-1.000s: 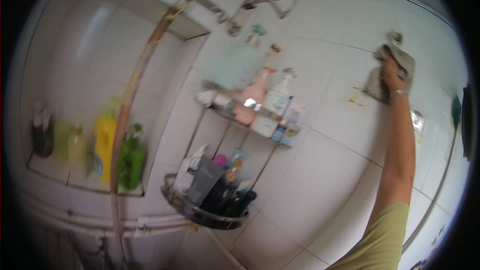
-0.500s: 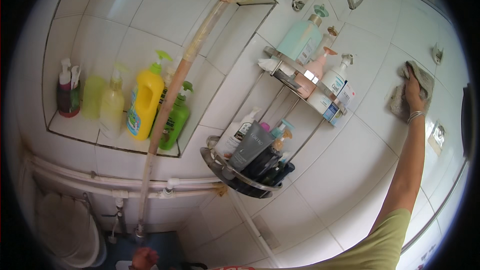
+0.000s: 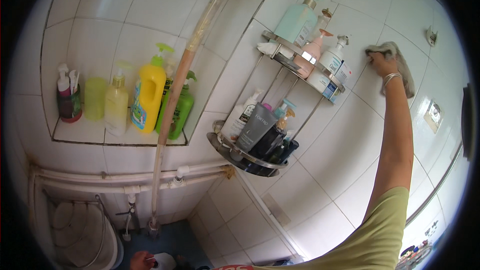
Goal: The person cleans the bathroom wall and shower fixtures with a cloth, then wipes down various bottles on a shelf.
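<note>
Grey rag (image 3: 400,62), crumpled, right hand (image 3: 382,64) clamped on it, against white wall tile (image 3: 350,135)

It was a home bathroom: glossy white wall tiles (image 3: 150,5), a tiled recessed niche (image 3: 75,132) with soap bottles, a two-tier chrome corner rack (image 3: 245,157) crowded with toiletries, and white water pipes (image 3: 100,176) below.
</note>
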Available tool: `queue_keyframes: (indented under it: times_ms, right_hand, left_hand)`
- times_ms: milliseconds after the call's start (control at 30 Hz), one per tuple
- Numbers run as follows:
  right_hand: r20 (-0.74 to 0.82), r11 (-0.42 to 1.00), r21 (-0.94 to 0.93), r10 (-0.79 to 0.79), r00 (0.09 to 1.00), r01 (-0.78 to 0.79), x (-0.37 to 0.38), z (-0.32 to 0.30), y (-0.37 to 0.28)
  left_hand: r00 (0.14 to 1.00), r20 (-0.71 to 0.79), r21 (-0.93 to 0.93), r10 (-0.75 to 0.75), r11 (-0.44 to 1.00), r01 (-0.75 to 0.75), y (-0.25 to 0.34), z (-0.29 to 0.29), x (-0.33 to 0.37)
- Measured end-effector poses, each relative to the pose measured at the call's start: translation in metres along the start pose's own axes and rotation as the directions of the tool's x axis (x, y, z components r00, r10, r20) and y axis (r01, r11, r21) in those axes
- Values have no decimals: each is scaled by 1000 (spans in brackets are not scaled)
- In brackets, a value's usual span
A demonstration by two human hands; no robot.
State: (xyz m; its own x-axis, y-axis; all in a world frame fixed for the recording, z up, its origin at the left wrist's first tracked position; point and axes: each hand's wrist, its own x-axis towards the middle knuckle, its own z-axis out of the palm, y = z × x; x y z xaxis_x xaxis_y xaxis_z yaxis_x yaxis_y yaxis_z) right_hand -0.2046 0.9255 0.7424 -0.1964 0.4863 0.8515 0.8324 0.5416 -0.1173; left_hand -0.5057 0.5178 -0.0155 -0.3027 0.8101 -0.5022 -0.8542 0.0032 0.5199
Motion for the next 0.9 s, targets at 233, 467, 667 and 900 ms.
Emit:
queue_keyframes:
  times_ms: [233,467,667,900]
  right_hand:
    - [231,388,-872,-212,949,299,13,64,-6]
    - [13,505,-846,-301,954,171,40,84,-16]
    - [123,599,-773,-182,976,209,23,72,-46]
    - [150,495,-689,-617,772,529,-9,69,-5]
  left_hand:
    - [988,-134,-448,-81,894,13,-23,21,39]
    - [987,117,-296,106,953,-67,-43,34,81]
    - [980,184,-439,-70,887,145,-21,30,97]
    - [986,164,-300,35,954,16,8,24,122]
